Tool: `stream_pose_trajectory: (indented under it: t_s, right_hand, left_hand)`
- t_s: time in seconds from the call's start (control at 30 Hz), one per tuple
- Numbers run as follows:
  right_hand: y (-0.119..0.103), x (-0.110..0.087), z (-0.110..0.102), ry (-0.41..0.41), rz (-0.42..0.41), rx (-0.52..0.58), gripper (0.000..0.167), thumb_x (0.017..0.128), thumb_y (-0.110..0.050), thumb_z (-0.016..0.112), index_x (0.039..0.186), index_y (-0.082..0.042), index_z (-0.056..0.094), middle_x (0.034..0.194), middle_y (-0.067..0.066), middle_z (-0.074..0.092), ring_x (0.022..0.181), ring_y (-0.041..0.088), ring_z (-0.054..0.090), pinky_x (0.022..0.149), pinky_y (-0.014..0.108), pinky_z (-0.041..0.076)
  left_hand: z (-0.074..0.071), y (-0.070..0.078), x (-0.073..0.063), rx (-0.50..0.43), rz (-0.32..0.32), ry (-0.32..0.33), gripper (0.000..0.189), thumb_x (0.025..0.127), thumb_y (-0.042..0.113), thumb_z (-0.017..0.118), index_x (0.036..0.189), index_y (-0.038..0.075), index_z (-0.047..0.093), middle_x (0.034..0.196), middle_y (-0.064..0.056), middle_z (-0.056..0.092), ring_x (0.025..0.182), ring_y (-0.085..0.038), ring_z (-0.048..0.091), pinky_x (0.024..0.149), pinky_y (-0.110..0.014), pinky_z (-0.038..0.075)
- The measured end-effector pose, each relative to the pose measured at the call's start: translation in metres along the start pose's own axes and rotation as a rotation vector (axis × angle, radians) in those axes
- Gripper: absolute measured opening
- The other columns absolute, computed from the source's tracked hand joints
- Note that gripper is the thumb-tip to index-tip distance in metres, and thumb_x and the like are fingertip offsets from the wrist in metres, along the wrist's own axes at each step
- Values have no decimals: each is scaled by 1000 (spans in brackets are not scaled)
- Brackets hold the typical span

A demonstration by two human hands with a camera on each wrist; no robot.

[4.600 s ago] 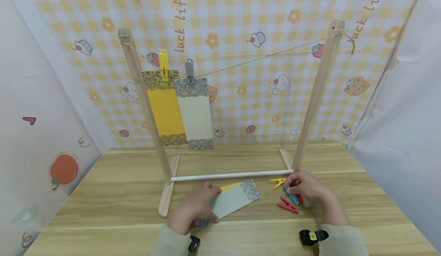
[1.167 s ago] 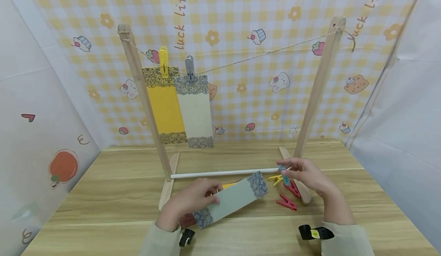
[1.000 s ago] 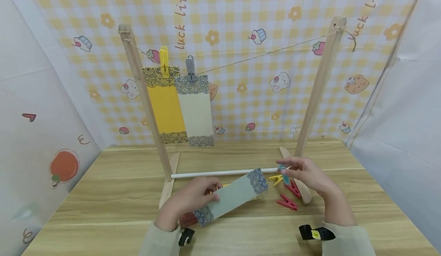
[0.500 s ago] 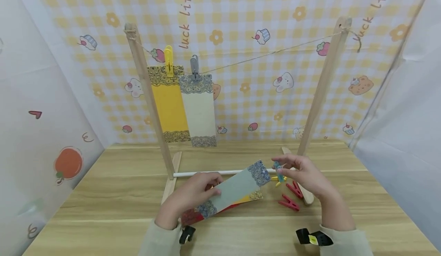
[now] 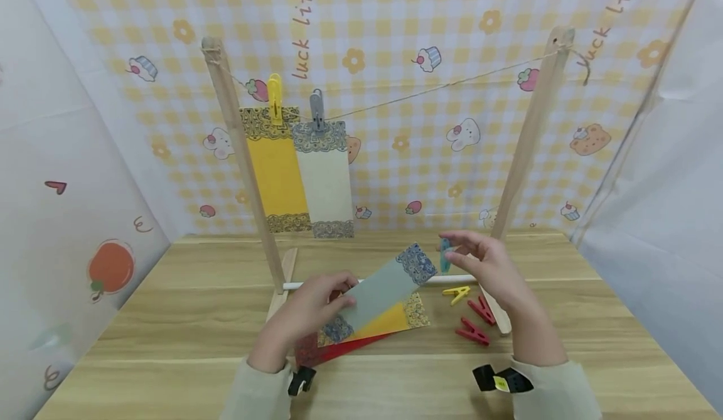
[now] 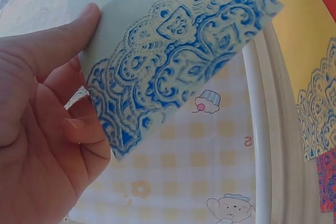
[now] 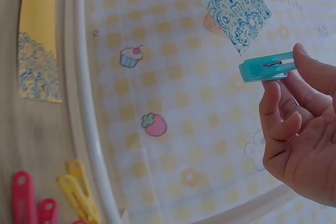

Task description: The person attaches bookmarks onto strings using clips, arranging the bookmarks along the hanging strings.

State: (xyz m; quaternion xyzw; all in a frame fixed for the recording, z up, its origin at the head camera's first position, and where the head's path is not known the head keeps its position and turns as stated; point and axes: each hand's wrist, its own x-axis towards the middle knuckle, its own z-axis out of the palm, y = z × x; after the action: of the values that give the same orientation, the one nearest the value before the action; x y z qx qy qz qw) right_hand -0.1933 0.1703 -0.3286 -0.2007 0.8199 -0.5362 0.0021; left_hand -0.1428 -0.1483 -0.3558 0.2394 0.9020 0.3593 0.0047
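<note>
My left hand (image 5: 316,304) pinches a pale blue-green paper card (image 5: 381,294) with blue lace-pattern ends between thumb and fingers, lifted over the table. In the left wrist view the thumb lies across the face of the card (image 6: 173,56). A turquoise clothespin (image 5: 445,255) is held between the thumb and fingers of my right hand (image 5: 491,269), close to the card's upper right corner. Under the lifted card lie a yellow patterned card (image 5: 390,323) and a red card (image 5: 333,351), partly covered. A yellow clothespin (image 5: 457,293) and two red clothespins (image 5: 473,332) lie below my right hand.
A wooden stand has a left post (image 5: 240,150), a right post (image 5: 528,125) and a white crossbar (image 5: 457,279). A string (image 5: 429,90) spans the posts. From it hang a yellow card (image 5: 279,178) on a yellow clothespin (image 5: 275,100) and a pale card (image 5: 324,184) on a grey clothespin (image 5: 317,111).
My right hand has picked up the turquoise clothespin from the pile and carried it up and left. My left hand has lifted the pale card off the stack, uncovering the yellow and red cards.
</note>
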Motion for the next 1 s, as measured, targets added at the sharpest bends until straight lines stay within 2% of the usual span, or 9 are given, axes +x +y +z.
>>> stream_pose_trajectory:
  t_s: [0.17,0.27,0.43,0.6,0.73,0.83,0.93,1.0]
  right_hand:
    - [-10,12,2,17,-54,28,36,98,-17,64,132,-5,60,106,-16,70,96,8,62,82,22,49]
    - [-17,17,2,38,-78,59,36,98,-15,64,131,-4,60,104,-20,70,94,7,62,83,20,50]
    - [-27,23,1,60,-124,126,34,98,-12,63,130,-1,59,103,-18,72,95,7,64,87,18,51]
    - [-40,28,2,54,-129,129,36,98,-15,64,132,-4,59,106,-15,72,99,10,64,86,20,50]
    - [-48,33,4,51,-117,114,37,97,-18,65,133,-7,59,107,-17,70,103,11,62,84,21,49]
    - [-53,36,5,53,-141,112,36,97,-19,65,132,-9,60,110,-17,70,103,11,61,84,21,49]
    - [-57,40,6,55,-171,100,35,98,-18,64,132,-10,61,110,-17,71,100,11,61,80,20,49]
    - [-60,42,7,56,-193,108,34,98,-16,64,131,-10,61,109,-12,72,99,13,61,78,21,49]
  left_hand:
    - [-3,2,-1,-13,-14,31,16,94,12,66,110,14,67,96,3,72,80,-7,61,69,-22,52]
    - [-4,2,0,-23,-26,41,16,94,11,66,110,14,66,100,1,73,84,-8,64,70,-22,52]
    - [-5,1,2,3,-5,90,14,94,13,67,108,14,66,101,-1,74,81,-9,59,68,-22,49]
    - [-7,1,3,16,27,148,12,94,13,67,106,13,65,99,-2,75,80,-10,56,66,-23,46]
    - [-8,3,4,-9,7,171,14,94,12,67,108,14,66,101,-2,75,82,-11,60,65,-22,47]
    - [-10,4,6,-30,-14,187,17,94,12,67,111,14,67,103,-2,74,86,-12,63,67,-23,48]
    - [-11,5,8,-53,-27,207,18,94,11,66,112,13,67,101,0,74,84,-13,61,67,-25,48]
    - [-13,5,9,-63,-28,225,17,94,11,66,111,12,67,98,0,73,81,-13,59,67,-26,47]
